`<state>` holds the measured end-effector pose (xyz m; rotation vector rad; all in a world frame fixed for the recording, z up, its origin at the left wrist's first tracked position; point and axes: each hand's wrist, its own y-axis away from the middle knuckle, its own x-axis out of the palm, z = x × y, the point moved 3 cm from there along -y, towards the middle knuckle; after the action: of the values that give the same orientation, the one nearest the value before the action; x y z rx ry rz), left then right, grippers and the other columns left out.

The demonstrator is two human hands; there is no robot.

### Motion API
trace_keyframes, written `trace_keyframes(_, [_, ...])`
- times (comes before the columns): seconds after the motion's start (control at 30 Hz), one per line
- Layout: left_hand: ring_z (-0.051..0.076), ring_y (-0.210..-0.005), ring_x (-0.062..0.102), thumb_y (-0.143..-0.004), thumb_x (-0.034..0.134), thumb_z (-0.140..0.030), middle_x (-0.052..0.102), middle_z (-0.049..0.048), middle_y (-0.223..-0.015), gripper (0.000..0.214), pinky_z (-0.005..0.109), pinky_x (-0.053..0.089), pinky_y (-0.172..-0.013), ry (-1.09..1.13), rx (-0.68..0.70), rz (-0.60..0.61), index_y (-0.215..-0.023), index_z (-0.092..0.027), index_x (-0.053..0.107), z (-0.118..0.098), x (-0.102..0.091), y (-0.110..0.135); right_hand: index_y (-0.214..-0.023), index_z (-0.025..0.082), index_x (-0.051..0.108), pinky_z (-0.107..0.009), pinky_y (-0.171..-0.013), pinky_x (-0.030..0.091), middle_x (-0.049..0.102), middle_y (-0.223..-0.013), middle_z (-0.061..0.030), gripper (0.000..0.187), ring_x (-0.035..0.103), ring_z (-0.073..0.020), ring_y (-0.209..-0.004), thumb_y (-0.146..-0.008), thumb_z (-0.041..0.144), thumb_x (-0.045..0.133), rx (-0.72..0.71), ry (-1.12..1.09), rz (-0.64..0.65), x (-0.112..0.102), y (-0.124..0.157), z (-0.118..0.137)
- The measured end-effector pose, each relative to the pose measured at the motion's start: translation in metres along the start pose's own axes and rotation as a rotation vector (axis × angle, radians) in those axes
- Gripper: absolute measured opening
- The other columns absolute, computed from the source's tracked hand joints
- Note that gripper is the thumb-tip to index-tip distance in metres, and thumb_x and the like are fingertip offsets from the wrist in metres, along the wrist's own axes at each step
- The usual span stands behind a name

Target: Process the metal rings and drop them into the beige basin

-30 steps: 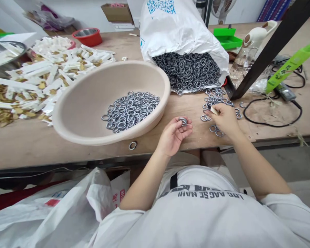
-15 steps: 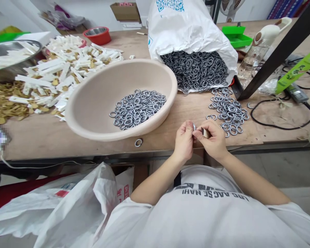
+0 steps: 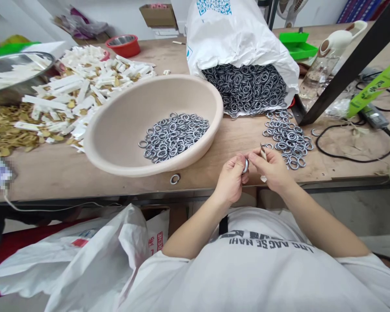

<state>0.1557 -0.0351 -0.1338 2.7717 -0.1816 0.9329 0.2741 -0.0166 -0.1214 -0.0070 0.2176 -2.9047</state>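
Note:
My left hand pinches a grey ring between thumb and fingers, just past the table's front edge. Close beside it, my right hand is closed round a small knife; its pointed tip sticks up between the fingers and a pale end shows below. Behind my right hand lies a loose pile of grey rings. To the left stands a wide beige basin with many rings heaped in it. One single ring lies on the table before the basin.
A white sack lies tipped, its mouth full of darker rings. White strips and brown pieces cover the left side. At the right, a dark metal post slants up near a black cable and a glass jug.
My right hand has drawn slightly to the right, away from the ring, and the knife has turned with its tip upward. The ring in my left hand now shows more fully.

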Motion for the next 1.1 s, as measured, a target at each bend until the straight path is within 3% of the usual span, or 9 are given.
trace_keyframes(0.07, [0.004,-0.045,0.029,-0.077,0.071,-0.069,0.034,-0.0068,-0.058,0.058,0.018,0.023,-0.044,-0.018,0.037,-0.023,-0.067,-0.017,0.047,-0.003,0.000,0.000,-0.094,0.021,0.063,-0.030,-0.069,0.044,0.063,-0.081,-0.0009,0.034,0.056,-0.0159,-0.073,-0.091,0.055,0.065,-0.001,0.107,-0.006,-0.005,0.001,0.006])
trace_keyframes(0.2, [0.005,-0.046,0.028,-0.078,0.068,-0.071,0.033,-0.0065,-0.056,0.060,0.020,0.023,-0.045,-0.045,0.087,-0.056,-0.066,-0.018,0.043,-0.008,0.000,0.000,-0.090,0.021,0.058,-0.030,-0.067,0.036,0.060,-0.081,-0.0011,0.030,0.052,-0.0150,-0.073,-0.101,0.048,0.051,-0.152,0.565,0.081,-0.004,0.018,0.028])
trace_keyframes(0.27, [0.006,-0.048,0.027,-0.077,0.067,-0.073,0.034,-0.0062,-0.057,0.061,0.021,0.023,-0.046,-0.062,0.101,-0.069,-0.066,-0.018,0.044,-0.009,-0.001,0.000,-0.087,0.020,0.058,-0.030,-0.065,0.033,0.061,-0.079,-0.0012,0.030,0.052,-0.0146,-0.071,-0.102,0.044,0.048,-0.210,0.688,0.126,0.000,0.026,0.035])
trace_keyframes(0.57, [0.006,-0.050,0.026,-0.075,0.069,-0.073,0.031,-0.0055,-0.060,0.063,0.022,0.022,-0.047,-0.056,0.047,-0.046,-0.063,-0.018,0.041,-0.007,0.004,0.005,-0.084,0.022,0.057,-0.030,-0.063,0.034,0.062,-0.075,-0.0011,0.029,0.053,-0.0148,-0.066,-0.101,0.043,0.049,-0.305,0.708,0.101,0.001,0.028,0.036])
trace_keyframes(0.8, [0.006,-0.051,0.028,-0.077,0.070,-0.069,0.033,-0.0055,-0.061,0.060,0.020,0.024,-0.047,-0.036,0.051,-0.022,-0.065,-0.018,0.042,-0.005,0.007,0.006,-0.076,0.021,0.052,-0.030,-0.060,0.031,0.059,-0.071,0.0002,0.033,0.049,-0.0131,-0.062,-0.101,0.043,0.050,-0.295,0.725,0.123,0.002,0.029,0.035])
trace_keyframes(0.87, [0.005,-0.049,0.029,-0.079,0.069,-0.069,0.033,-0.0058,-0.059,0.060,0.020,0.025,-0.047,-0.041,0.054,0.022,-0.064,-0.017,0.042,-0.006,0.008,0.008,-0.075,0.021,0.052,-0.029,-0.060,0.031,0.058,-0.069,0.0002,0.037,0.050,-0.0135,-0.062,-0.102,0.046,0.047,-0.236,0.713,0.084,-0.008,0.021,0.027])
trace_keyframes(0.97, [0.005,-0.047,0.031,-0.082,0.066,-0.068,0.034,-0.0057,-0.057,0.060,0.019,0.028,-0.047,-0.053,0.069,0.072,-0.062,-0.017,0.042,-0.008,0.007,0.012,-0.081,0.021,0.060,-0.030,-0.061,0.034,0.060,-0.070,-0.0014,0.041,0.053,-0.0161,-0.065,-0.103,0.051,0.042,-0.110,0.783,-0.138,-0.040,0.000,0.008])
trace_keyframes(1.03, [0.005,-0.047,0.036,-0.085,0.065,-0.065,0.038,-0.0049,-0.058,0.057,0.019,0.032,-0.047,-0.057,0.072,0.057,-0.063,-0.016,0.044,-0.009,0.003,0.012,-0.093,0.021,0.067,-0.031,-0.062,0.035,0.067,-0.085,-0.0058,0.035,0.057,-0.0195,-0.072,-0.098,0.053,0.053,-0.067,0.973,-0.227,-0.059,-0.013,-0.003])
trace_keyframes(1.1, [0.005,-0.049,0.042,-0.085,0.067,-0.062,0.046,-0.0039,-0.062,0.052,0.018,0.038,-0.048,-0.049,0.053,0.020,-0.068,-0.017,0.049,-0.011,-0.004,0.010,-0.101,0.021,0.071,-0.033,-0.063,0.035,0.068,-0.099,-0.0102,0.034,0.059,-0.0223,-0.075,-0.089,0.052,0.067,-0.050,1.154,-0.217,-0.070,-0.024,-0.013])
